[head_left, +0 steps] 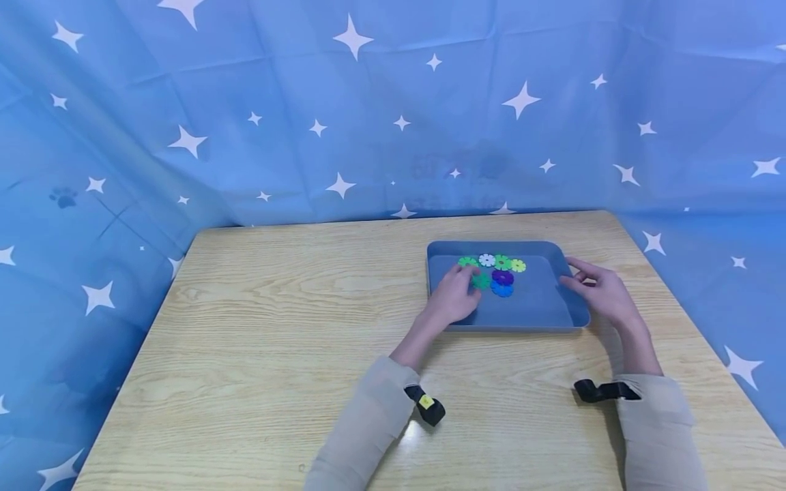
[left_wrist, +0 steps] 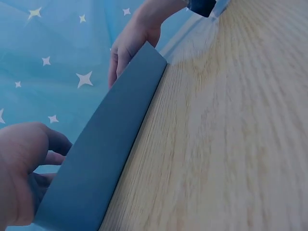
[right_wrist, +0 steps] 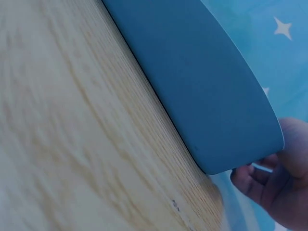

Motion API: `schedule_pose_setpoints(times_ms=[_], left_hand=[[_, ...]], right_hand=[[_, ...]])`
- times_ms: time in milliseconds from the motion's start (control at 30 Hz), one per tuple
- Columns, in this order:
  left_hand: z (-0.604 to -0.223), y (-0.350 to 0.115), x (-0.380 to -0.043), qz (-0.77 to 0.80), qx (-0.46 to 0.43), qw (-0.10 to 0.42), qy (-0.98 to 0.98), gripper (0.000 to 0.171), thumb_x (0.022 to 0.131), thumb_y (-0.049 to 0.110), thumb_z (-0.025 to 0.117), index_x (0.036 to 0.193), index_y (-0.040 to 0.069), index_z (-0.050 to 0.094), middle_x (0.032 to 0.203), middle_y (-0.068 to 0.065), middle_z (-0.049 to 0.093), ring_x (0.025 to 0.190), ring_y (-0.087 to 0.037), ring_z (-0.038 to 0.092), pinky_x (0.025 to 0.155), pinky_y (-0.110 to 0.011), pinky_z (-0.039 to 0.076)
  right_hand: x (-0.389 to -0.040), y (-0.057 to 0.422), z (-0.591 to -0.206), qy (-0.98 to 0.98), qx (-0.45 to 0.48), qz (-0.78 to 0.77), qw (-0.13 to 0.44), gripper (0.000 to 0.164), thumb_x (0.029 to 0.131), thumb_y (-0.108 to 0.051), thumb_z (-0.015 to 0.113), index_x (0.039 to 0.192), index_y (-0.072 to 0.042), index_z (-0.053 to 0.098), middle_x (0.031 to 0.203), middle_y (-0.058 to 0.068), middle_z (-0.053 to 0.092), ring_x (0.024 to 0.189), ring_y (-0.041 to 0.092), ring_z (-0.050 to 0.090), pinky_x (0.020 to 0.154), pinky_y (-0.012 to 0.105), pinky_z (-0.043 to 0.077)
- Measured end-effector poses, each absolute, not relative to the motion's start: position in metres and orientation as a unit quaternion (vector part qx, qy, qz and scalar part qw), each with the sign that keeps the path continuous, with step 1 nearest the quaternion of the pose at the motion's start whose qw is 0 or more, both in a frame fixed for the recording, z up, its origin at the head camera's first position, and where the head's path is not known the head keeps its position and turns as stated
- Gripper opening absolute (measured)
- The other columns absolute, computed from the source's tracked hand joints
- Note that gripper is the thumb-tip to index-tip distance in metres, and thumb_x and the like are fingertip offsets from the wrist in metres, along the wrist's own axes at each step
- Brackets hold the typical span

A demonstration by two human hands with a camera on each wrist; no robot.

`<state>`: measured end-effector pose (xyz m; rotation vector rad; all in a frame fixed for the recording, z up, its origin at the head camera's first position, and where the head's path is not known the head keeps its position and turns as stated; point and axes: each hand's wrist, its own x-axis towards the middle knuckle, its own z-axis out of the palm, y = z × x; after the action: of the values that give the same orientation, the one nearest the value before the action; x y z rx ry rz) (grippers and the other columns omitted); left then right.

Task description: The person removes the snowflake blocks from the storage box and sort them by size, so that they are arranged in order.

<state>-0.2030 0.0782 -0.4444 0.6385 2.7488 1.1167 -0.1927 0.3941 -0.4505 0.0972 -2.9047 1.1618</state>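
Note:
A grey-blue rectangular tray (head_left: 534, 317) lies toward the back right of the table. Flat notched plastic discs are gathered inside it: a white disc (head_left: 487, 260), a yellow-green disc (head_left: 518, 265), a purple disc (head_left: 503, 277), a blue disc (head_left: 502, 290) and several green ones, among them a green disc (head_left: 482, 281). My left hand (head_left: 453, 294) reaches over the tray's left side, its loosely bent fingers at the green discs. In the left wrist view the tray's wall partly hides its fingertips. With thumb inside and fingers outside, my right hand (head_left: 604, 293) holds the tray's right rim.
The wooden table (head_left: 276, 327) extends well to the left of the tray and in front of it. Behind it hangs a blue cloth (head_left: 368, 136) with white stars. A black strap with a small device (head_left: 426, 404) is on the left wrist; the right wrist has another.

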Motion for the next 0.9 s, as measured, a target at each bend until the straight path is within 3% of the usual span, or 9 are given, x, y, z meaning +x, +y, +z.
schedule_pose_setpoints(times_ms=[133,267,567,800,900], left_hand=[[-0.449,0.084,-0.21,0.372,0.191,0.052,0.907,0.037,0.098,0.012,0.063,0.135,0.009,0.06,0.124,-0.009,0.059,0.097,-0.016,0.054,0.082,-0.027,0.051],[-0.454,0.09,-0.216,0.374,0.168,0.046,0.911,0.035,0.097,0.011,0.063,0.132,0.011,0.062,0.126,-0.011,0.058,0.101,-0.018,0.055,0.083,-0.03,0.052],[-0.461,0.099,-0.226,0.351,0.131,0.053,0.926,0.038,0.096,0.018,0.07,0.133,0.011,0.064,0.134,-0.013,0.053,0.123,-0.023,0.051,0.104,-0.035,0.046],[-0.461,0.101,-0.227,0.349,0.115,0.075,0.927,0.037,0.093,0.027,0.075,0.126,0.012,0.064,0.137,-0.011,0.049,0.124,-0.022,0.049,0.104,-0.034,0.045],[-0.459,0.1,-0.227,0.357,0.112,0.08,0.924,0.037,0.091,0.026,0.078,0.121,0.012,0.062,0.132,-0.009,0.052,0.116,-0.02,0.052,0.098,-0.032,0.048]], right_hand=[[-0.193,0.394,-0.451,-0.929,0.03,0.369,0.006,0.061,0.102,-0.035,0.061,0.15,-0.002,0.045,0.096,0.009,0.06,0.091,-0.006,0.052,0.068,0.015,0.044],[-0.193,0.393,-0.45,-0.929,0.027,0.368,0.005,0.061,0.102,-0.036,0.061,0.15,-0.001,0.045,0.098,0.013,0.061,0.092,-0.002,0.051,0.067,0.018,0.044],[-0.192,0.393,-0.45,-0.93,0.021,0.366,0.005,0.061,0.102,-0.036,0.061,0.15,-0.001,0.045,0.097,0.014,0.061,0.091,0.0,0.052,0.064,0.02,0.044],[-0.192,0.393,-0.451,-0.931,0.021,0.364,0.005,0.06,0.103,-0.034,0.061,0.15,0.0,0.045,0.097,0.013,0.06,0.092,0.003,0.052,0.064,0.019,0.044],[-0.192,0.392,-0.451,-0.931,0.02,0.365,0.005,0.06,0.103,-0.034,0.061,0.15,-0.001,0.045,0.097,0.014,0.06,0.091,0.005,0.052,0.063,0.021,0.044]])
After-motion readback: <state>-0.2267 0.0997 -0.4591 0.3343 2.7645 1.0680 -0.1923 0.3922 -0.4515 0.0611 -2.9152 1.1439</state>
